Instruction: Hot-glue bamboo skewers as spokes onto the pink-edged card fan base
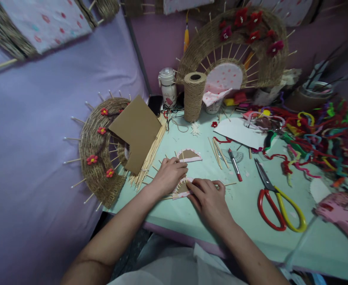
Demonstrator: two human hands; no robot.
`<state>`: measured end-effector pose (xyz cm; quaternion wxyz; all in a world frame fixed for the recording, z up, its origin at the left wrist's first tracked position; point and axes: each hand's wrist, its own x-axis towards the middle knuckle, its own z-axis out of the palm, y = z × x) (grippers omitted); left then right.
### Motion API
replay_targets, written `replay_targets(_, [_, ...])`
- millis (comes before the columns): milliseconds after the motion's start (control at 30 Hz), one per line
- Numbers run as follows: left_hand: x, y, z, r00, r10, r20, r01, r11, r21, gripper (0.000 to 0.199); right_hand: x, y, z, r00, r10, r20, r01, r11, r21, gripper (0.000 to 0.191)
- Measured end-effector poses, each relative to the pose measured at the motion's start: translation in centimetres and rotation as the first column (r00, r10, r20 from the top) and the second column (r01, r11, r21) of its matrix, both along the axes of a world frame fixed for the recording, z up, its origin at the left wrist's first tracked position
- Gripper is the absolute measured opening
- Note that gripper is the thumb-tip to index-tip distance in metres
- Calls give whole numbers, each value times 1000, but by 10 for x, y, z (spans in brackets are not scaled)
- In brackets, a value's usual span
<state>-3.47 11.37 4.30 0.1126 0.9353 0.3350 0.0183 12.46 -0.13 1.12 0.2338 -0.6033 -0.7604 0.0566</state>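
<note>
Low on the table lies a cardboard half-circle (181, 189) with a pink-and-white fabric edge and thin wooden sticks fanned out from it. My left hand (170, 174) presses on its upper left side, fingers curled and close together over the sticks. At the right end of the piece, my right hand (208, 194) is closed around a thin wooden stick (231, 184), whose end juts out to the right; the fingertips touch the cardboard. Just above my hands lies a second fabric-edged half-circle (189, 155) with a stick on it.
Scissors (269, 190), a pen (235, 164) and a pink glue gun (340, 217) lie to the right. Twine (194, 97) stands behind. A twine-wrapped fan (95, 138), brown cardboard (138, 126) and bundled sticks (158, 142) are left. Fuzzy pipe cleaners (307, 134) heap at right.
</note>
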Motion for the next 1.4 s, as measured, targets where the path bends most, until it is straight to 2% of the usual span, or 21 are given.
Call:
replay_targets(533, [3, -1, 2, 1000, 15, 2, -15, 1000, 1, 21, 0, 1, 1, 1000, 2, 20, -2, 1000, 19, 19])
replay_targets(1167, [7, -2, 5, 999, 45, -12, -45, 999, -12, 20, 0, 2, 2, 1000, -2, -10, 2, 1000, -17, 19])
replay_targets(1400, [4, -2, 4, 999, 26, -21, -26, 1000, 1, 19, 0, -1, -1, 999, -18, -33, 17, 1000, -21, 29])
